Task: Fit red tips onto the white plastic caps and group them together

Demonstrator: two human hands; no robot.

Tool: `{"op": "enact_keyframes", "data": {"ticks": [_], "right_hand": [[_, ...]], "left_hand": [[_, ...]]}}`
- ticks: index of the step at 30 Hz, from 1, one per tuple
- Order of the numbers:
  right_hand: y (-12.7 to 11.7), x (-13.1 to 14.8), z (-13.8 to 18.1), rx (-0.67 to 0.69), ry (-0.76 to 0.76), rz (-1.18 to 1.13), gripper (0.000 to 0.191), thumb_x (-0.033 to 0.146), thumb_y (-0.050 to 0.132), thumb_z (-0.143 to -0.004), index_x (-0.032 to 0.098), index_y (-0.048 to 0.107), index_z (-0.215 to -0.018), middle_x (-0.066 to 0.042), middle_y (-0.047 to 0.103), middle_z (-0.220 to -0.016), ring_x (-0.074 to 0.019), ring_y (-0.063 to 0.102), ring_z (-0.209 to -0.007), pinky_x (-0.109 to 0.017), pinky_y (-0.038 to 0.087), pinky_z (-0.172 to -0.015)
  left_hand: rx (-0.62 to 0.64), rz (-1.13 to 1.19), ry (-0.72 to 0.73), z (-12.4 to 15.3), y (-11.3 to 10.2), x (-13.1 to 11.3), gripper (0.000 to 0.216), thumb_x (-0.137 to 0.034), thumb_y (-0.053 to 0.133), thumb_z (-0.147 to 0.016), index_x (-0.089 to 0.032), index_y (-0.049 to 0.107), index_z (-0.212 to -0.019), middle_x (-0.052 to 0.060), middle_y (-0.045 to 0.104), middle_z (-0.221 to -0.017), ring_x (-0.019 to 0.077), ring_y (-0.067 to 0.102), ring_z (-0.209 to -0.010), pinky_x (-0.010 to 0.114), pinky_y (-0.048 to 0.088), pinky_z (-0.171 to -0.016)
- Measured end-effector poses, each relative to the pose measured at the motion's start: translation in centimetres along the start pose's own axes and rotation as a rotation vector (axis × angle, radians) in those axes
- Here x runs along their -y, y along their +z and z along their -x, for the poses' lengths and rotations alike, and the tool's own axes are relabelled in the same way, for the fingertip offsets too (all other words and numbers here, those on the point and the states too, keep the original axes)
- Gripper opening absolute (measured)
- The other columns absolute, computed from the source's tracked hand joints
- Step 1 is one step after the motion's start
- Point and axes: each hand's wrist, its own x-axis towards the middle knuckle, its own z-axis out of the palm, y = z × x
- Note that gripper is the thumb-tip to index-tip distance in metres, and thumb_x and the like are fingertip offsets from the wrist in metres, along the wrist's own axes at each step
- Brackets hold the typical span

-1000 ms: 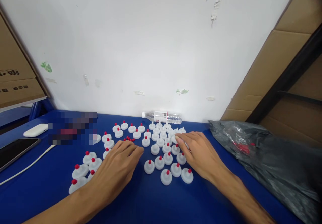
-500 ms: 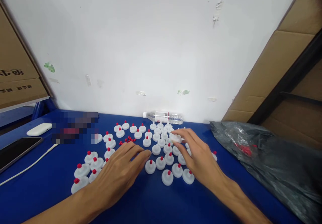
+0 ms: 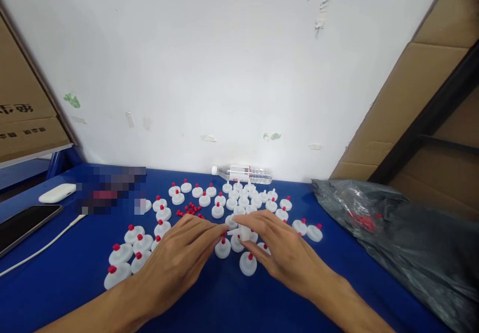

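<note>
Over blue tabletop [image 3: 224,303], the right hand [image 3: 282,240] pinches a white nozzle [image 3: 244,232] near the left hand [image 3: 183,247], whose grip is unclear, apparently aligning it, which demands steadiness.

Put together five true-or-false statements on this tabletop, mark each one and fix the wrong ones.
1. The right hand holds a white nozzle lid. True.
2. The held lid's nozzle points straight up. False: the nozzle points sideways, toward the left hand.
3. A plastic bottle lies on its side in front of the white wall. True.
4. Every lid wears a red cap. False: several lids near the bottle have bare nozzles.
5. A smartphone lies at the left side of the blue table. True.
</note>
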Motion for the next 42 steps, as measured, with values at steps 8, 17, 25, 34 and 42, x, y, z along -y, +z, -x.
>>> {"op": "enact_keyframes", "data": {"ticks": [8,17,25,34,42], "right_hand": [[0.0,0.4,-0.1,-0.066,-0.077,0.016,0.05,0.014,0.054,-0.101,0.022,0.038,-0.148,-0.005,0.068,-0.127,-0.0181,0.06,-0.119,-0.034,0.056,-0.1],[0.0,0.6,-0.3,-0.074,-0.1,0.039,0.042,0.016,0.052,-0.103,0.022,0.042,-0.143,-0.007,0.069,-0.129,-0.0188,0.062,-0.122,-0.036,0.057,-0.102],[0.1,1.4,-0.1,-0.12,-0.13,0.014,0.031,0.008,0.051,-0.101,0.019,0.05,-0.13,-0.006,0.071,-0.122,-0.0172,0.063,-0.117,-0.032,0.059,-0.098],[0.4,2.2,-0.3,-0.183,-0.181,0.085,0.029,0.007,0.05,-0.1,0.018,0.054,-0.127,-0.005,0.073,-0.122,-0.0187,0.065,-0.113,-0.032,0.06,-0.097],[0.1,3.1,-0.9,-0.251,-0.249,0.202,0.034,-0.001,0.048,-0.095,0.023,0.062,-0.114,-0.005,0.076,-0.114,-0.0179,0.07,-0.102,-0.032,0.062,-0.087]], "left_hand": [[0.036,0.015,-0.003,0.0,-0.1,-0.4,0.034,-0.006,0.05,-0.101,-0.021,0.057,-0.13,0.005,0.071,-0.108,0.0182,0.066,-0.093,0.034,0.055,-0.082],[0.022,0.002,0.018,0.2,-0.1,-0.1,0.032,-0.006,0.05,-0.101,-0.02,0.056,-0.13,0.005,0.071,-0.107,0.0179,0.065,-0.089,0.034,0.055,-0.079],[0.06,-0.057,0.043,-0.1,0.0,-0.6,0.032,0.003,0.041,-0.097,-0.016,0.056,-0.118,0.006,0.068,-0.099,0.0195,0.059,-0.088,0.037,0.048,-0.084],[0.08,0.067,-0.047,0.1,-0.2,-1.6,0.026,0.003,0.041,-0.093,-0.019,0.052,-0.099,0.003,0.057,-0.084,0.018,0.05,-0.076,0.033,0.045,-0.073],[-0.056,0.077,-0.06,-1.0,-0.8,-2.5,0.03,0.002,0.037,-0.089,-0.024,0.049,-0.099,0.0,0.061,-0.079,0.0172,0.058,-0.069,0.029,0.05,-0.064]]}}
